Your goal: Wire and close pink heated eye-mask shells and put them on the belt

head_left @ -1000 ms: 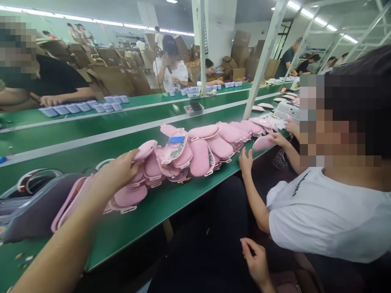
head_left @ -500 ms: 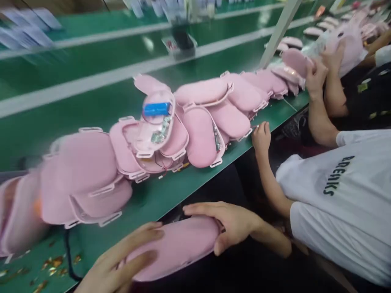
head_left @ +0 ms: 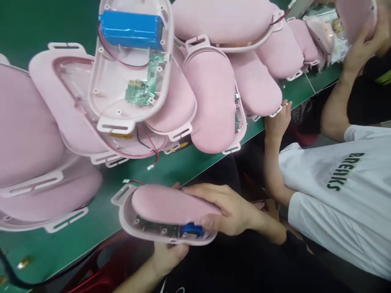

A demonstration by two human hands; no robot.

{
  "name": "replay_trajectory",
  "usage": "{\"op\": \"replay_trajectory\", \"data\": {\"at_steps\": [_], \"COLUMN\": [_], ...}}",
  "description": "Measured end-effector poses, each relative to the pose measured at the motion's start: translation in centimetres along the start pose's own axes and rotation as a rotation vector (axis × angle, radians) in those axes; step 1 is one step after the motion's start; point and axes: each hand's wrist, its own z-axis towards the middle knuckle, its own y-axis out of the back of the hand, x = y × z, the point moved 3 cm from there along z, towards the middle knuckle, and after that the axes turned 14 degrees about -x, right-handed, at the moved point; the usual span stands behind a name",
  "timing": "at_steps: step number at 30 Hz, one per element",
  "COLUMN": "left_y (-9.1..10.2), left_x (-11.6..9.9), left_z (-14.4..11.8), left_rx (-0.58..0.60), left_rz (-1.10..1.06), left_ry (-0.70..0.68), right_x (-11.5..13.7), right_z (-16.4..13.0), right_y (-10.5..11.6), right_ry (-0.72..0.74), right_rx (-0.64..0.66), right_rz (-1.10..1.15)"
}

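We hold a pink casing (head_left: 165, 211) at the near edge of the green belt (head_left: 171, 171). Our right hand (head_left: 227, 209) is clamped over its padded top, fingers curled down the side; our left hand (head_left: 168, 256) cups it from below, palm hidden. Inside its rim, a blue battery (head_left: 192, 229) shows. More pink shells (head_left: 214, 97) are piled just behind; a co-worker's hand (head_left: 277, 120) rests at the belt edge.
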Motion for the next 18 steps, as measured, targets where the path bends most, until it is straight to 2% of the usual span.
{"op": "replay_trajectory", "data": {"at_steps": [1,3,6,8,12,15,18], "left_y": [0.5,1.6,2.7,3.2,4.1,4.3,4.2], "left_x": [0.4,0.8,1.1,1.2,1.2,0.6,-0.4], "left_z": [0.0,0.0,0.2,0.3,0.1,-0.2,-0.1], "left_rx": [-0.007,0.0,0.027,0.012,-0.071,-0.082,-0.084], "left_rz": [-0.016,-0.057,-0.119,-0.135,-0.122,-0.183,-0.301], "left_ry": [0.009,0.045,0.095,0.1,0.106,0.123,0.169], "right_x": [-0.2,-0.7,-1.4,-1.7,-1.5,-1.3,-1.7], "right_z": [0.3,0.9,1.8,2.5,4.3,5.7,6.8], "right_y": [0.3,0.8,1.0,0.3,-1.9,-3.8,-5.4], "right_ry": [-0.021,-0.023,0.073,0.132,0.198,0.207,0.249], "right_rx": [0.015,-0.062,-0.23,-0.261,-0.232,-0.181,-0.069], "right_rz": [0.021,-0.092,-0.277,-0.339,-0.547,-0.694,-0.677]}}
